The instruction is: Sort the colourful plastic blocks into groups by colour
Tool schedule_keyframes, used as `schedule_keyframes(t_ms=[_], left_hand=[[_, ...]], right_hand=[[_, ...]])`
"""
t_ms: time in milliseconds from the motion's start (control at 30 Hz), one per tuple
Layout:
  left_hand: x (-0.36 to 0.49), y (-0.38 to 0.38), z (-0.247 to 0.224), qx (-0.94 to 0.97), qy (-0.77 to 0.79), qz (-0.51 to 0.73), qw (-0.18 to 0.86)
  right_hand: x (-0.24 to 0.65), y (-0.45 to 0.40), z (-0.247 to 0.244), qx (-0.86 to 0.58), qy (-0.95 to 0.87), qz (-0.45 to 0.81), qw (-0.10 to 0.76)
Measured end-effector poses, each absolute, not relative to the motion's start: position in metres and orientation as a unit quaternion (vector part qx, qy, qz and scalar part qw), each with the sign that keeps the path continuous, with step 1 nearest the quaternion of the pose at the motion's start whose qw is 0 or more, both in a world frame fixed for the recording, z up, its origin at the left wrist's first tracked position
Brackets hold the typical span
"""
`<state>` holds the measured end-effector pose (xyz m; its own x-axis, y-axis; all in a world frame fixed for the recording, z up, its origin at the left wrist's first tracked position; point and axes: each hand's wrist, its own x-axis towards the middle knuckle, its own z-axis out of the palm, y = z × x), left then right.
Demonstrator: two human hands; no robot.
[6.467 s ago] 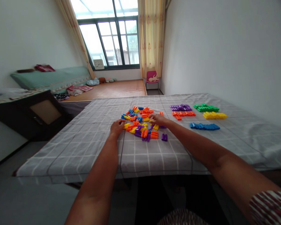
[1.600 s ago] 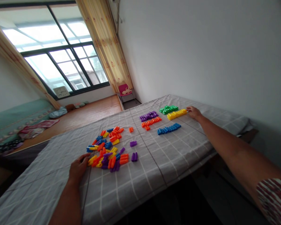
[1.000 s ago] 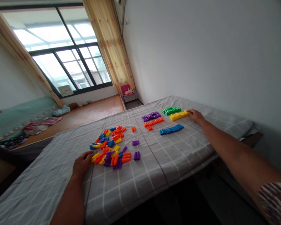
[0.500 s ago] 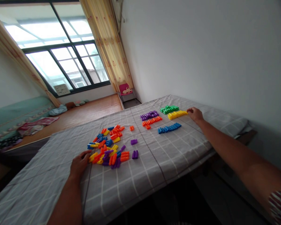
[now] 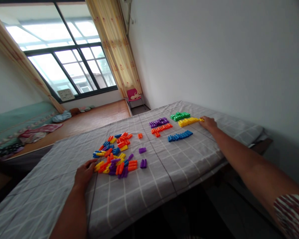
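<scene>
At the right end of a yellow row of small plastic pieces (image 5: 188, 122), my right hand (image 5: 208, 122) pinches a yellow piece (image 5: 201, 119). My left hand (image 5: 84, 172) rests on the cloth, its curled fingertips touching the left edge of a mixed heap of orange, yellow, blue and purple pieces (image 5: 112, 159); whether they grip one is hard to tell. Green pieces (image 5: 180, 116) lie behind the yellow row, blue ones (image 5: 180, 136) in front. Purple (image 5: 158, 122) and orange (image 5: 161, 129) rows are to the left. Loose purple pieces (image 5: 143, 163) sit beside the heap.
A grey checked cloth (image 5: 149, 189) covers the table, which stands against a white wall (image 5: 214, 59). Beyond it are a low wooden platform (image 5: 99, 121) with clothes on it, a pink chair (image 5: 132, 93) and a window (image 5: 72, 66) with curtains.
My right hand has shifted slightly right, and a yellow piece now shows at its fingertips. My left hand has hardly moved.
</scene>
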<state>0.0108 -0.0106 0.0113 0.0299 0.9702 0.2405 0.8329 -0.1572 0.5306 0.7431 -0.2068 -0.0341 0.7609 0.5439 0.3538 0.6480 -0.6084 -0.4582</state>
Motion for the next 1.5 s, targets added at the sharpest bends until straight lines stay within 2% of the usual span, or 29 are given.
schedule_keyframes(t_ms=[133, 233, 433, 700, 1067, 1167, 1333, 1500], left_hand=[[0.011, -0.01, 0.011, 0.711, 0.635, 0.281, 0.115], [0.012, -0.011, 0.012, 0.711, 0.635, 0.277, 0.12], [0.013, -0.013, 0.013, 0.701, 0.645, 0.274, 0.132], [0.007, -0.006, 0.007, 0.711, 0.635, 0.272, 0.132], [0.007, -0.003, 0.004, 0.716, 0.634, 0.265, 0.123], [0.011, -0.008, 0.007, 0.716, 0.634, 0.265, 0.122], [0.019, -0.021, 0.012, 0.714, 0.635, 0.269, 0.122], [0.023, -0.023, 0.007, 0.712, 0.633, 0.277, 0.125]], right_hand=[[0.732, -0.212, -0.031, -0.849, -0.354, -0.167, 0.355], [0.717, -0.214, -0.025, -0.774, -0.457, -0.148, 0.413], [0.694, -0.215, -0.026, -0.732, -0.569, -0.012, 0.373], [0.699, -0.22, -0.02, -0.719, -0.566, 0.07, 0.397], [0.694, -0.221, -0.021, -0.718, -0.553, 0.078, 0.415], [0.693, -0.223, -0.018, -0.744, -0.524, 0.043, 0.411], [0.701, -0.228, -0.02, -0.801, -0.45, -0.098, 0.381], [0.677, -0.219, -0.005, -0.793, -0.461, -0.174, 0.358]])
